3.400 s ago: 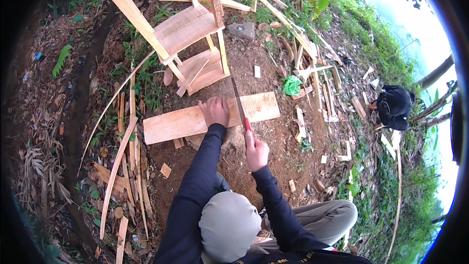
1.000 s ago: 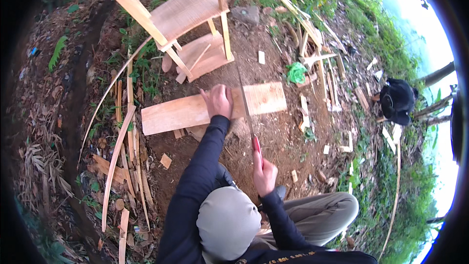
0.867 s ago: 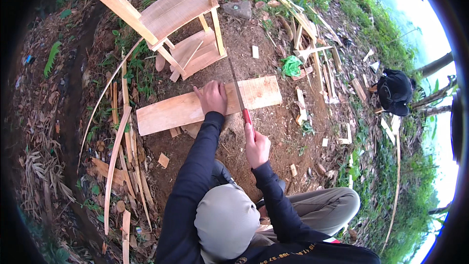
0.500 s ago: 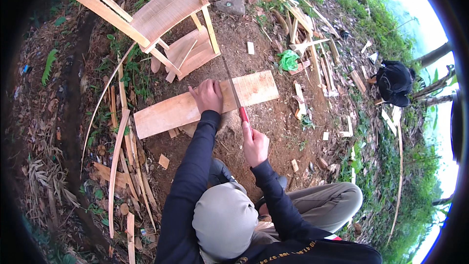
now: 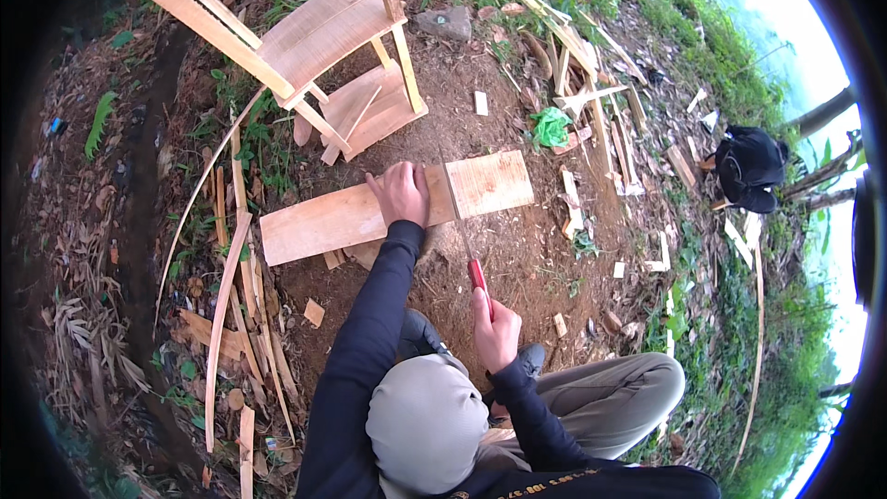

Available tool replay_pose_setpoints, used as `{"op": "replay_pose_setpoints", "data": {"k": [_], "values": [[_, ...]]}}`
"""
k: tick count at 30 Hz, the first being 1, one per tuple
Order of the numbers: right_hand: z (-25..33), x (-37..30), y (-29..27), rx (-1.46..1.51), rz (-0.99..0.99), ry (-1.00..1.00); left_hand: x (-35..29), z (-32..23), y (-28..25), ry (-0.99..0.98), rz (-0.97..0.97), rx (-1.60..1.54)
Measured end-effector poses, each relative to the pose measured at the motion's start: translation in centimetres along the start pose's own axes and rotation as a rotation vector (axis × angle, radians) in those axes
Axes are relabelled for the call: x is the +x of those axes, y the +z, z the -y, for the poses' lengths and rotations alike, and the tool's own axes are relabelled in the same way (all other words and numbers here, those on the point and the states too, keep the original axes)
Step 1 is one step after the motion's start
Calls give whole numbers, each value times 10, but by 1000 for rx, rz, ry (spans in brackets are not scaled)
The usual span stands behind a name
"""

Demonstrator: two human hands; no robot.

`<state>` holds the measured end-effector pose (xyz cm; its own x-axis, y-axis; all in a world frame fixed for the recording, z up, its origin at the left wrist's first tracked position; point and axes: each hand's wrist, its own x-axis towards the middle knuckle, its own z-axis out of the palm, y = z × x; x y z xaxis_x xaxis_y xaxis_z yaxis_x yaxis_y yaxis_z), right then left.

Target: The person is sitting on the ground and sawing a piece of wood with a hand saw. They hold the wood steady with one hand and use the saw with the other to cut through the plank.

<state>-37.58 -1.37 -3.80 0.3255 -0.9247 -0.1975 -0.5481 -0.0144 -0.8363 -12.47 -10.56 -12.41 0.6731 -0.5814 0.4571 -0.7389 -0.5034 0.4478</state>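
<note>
A long pale wooden board (image 5: 323, 224) lies at a slant across a low stump (image 5: 443, 248), mostly hidden under it. My left hand (image 5: 404, 194) bears down on the board left of the saw, thumb apart from the other fingers, holding it. In my right hand (image 5: 497, 333) is the red handle of a hand saw (image 5: 476, 274). The thin blade crosses the board to the right of my left hand, and its lower part shows between board and handle. Right of the blade, the end piece still lines up with the rest of the board.
A wooden chair-like frame (image 5: 323, 32) stands beyond the board. Long wooden strips (image 5: 226, 333) lie at the left, and more lean at the far right. A green plastic bag (image 5: 551, 127), offcuts and a black backpack (image 5: 750, 166) are on the ground to the right.
My right hand has drawn the saw back toward me, so the handle is farther from the board. My left hand stays on the board. The whole view has shifted slightly.
</note>
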Motion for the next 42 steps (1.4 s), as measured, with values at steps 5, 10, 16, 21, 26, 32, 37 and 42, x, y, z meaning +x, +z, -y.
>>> {"op": "replay_pose_setpoints", "data": {"k": [5,10,16,21,26,32,37,42], "values": [[20,67,25,27,-122,-143,1,-9,1,-15,50,46],[-2,13,12,23,-86,-100,6,5,4,25,-30,33],[24,65,27,25,-102,-137,-1,-11,-1,-13,74,61],[-4,15,13,94,-91,-71,5,4,4,36,-48,14],[17,24,2,-25,-68,-30,5,-3,3,-79,-25,26],[0,13,-5,64,22,-4,3,8,4,84,-72,-68],[15,37,22,59,-129,-116,-1,-6,-1,28,54,-22],[14,12,17,63,-123,1,-3,-5,-2,146,9,-57]]}}
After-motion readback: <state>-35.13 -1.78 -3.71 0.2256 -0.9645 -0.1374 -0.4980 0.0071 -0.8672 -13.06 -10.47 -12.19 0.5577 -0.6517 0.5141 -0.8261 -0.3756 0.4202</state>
